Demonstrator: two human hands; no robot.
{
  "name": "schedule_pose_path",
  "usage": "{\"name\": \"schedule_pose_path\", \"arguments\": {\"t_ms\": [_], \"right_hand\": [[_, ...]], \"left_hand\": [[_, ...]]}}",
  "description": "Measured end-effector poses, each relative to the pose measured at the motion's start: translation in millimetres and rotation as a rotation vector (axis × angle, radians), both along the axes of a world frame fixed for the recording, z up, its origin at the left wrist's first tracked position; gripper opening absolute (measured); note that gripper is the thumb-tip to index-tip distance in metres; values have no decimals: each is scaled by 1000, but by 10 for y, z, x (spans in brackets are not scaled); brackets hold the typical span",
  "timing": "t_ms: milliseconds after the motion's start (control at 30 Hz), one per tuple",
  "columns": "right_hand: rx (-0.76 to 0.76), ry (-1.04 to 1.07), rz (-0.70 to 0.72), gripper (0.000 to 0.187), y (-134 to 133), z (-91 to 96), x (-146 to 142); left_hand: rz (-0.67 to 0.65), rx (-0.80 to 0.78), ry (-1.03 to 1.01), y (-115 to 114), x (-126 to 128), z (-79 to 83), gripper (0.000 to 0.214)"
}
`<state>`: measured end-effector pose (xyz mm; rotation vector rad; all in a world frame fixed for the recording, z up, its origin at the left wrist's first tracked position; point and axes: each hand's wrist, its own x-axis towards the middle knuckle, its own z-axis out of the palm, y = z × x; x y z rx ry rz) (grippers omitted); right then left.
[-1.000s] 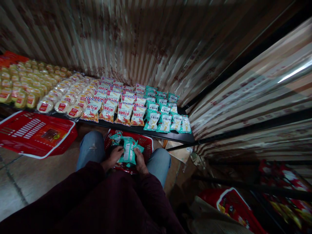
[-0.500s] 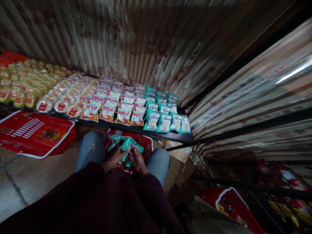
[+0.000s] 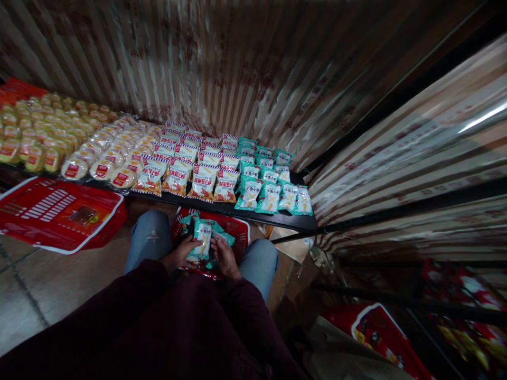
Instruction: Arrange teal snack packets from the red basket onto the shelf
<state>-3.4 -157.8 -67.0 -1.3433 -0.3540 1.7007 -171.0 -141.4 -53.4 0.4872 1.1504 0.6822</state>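
Note:
My left hand (image 3: 182, 254) grips a teal-and-white snack bag (image 3: 204, 239) by its left side, printed front facing up. Beside the bag's right edge is my right hand (image 3: 225, 258), fingers curled in; whether they pinch that bag or another one is unclear. Both hands are over a red basket (image 3: 241, 230) between my knees, in which more teal bags (image 3: 225, 235) lie loose. Beyond it, on a black shelf (image 3: 285, 218), similar teal bags (image 3: 268, 198) stand in rows at the right end.
Left along the shelf are white-and-orange snack bags (image 3: 177, 176), round wrapped cakes (image 3: 101, 168) and yellow packs (image 3: 35, 157). A red basket (image 3: 106, 219) lies on the floor at left. Striped sheeting (image 3: 222, 63) hangs behind; a black rack bar (image 3: 356, 214) runs right.
The teal bag in my left hand has been turned so its white printed front shows. My right fingers have shifted to its right edge. The view has moved slightly.

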Motion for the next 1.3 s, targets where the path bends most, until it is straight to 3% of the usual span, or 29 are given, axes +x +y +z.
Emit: {"name": "schedule_pose_path", "arguments": {"t_ms": [133,367,633,1000,1300], "right_hand": [[-17,-18,-26,41,1,-58,-26],[-30,-4,-19,48,29,-4,-29],[-22,-55,-120,36,194,-51,6],[60,-121,-285,24,403,79,119],[109,-145,-301,23,431,252,105]], "left_hand": [[-82,-71,-45,-27,-27,41,58],[-184,-132,-18,-76,-61,17,55],[-210,-89,-71,-90,-26,0,61],[-210,-100,-26,-105,-73,79,75],[-212,-112,-52,-99,-48,-57,88]]}}
